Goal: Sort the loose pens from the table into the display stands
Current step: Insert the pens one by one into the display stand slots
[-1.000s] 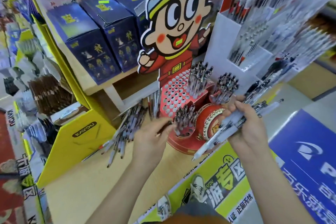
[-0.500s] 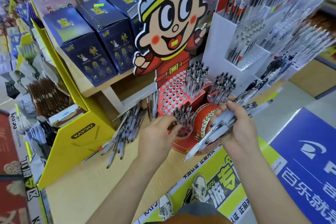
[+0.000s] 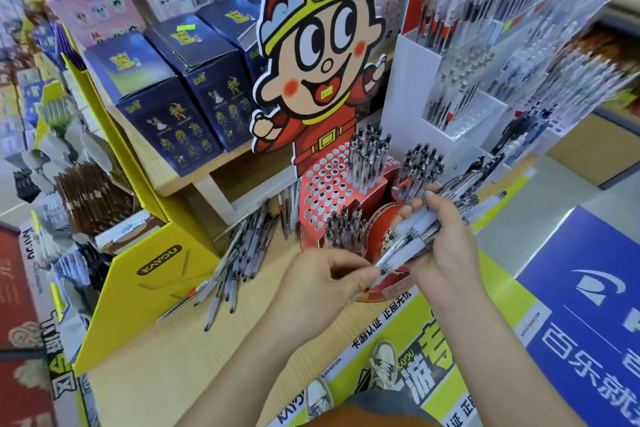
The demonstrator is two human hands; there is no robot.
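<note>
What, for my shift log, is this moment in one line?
right hand: grips pen bundle | left hand: pinches pen | loose pens: on table

I note the desk (image 3: 166, 364) is pale matt wood; pens (image 3: 239, 253) clear glossy plastic; display stand (image 3: 323, 184) glossy card.

Red cardboard pen stand (image 3: 325, 184), dotted with white-ringed holes. Navy blue cardboard boxes (image 3: 180, 125) printed with gold figures. Plain yellow cardboard side panel (image 3: 138, 305). Clear-barrelled plastic pens (image 3: 242, 250), black-tipped.

loose pens (image 3: 242, 250) lie heaped left of the red, half-filled display stand (image 3: 327, 180); my right hand (image 3: 446, 246) grips a pen bundle (image 3: 408, 244).
</note>
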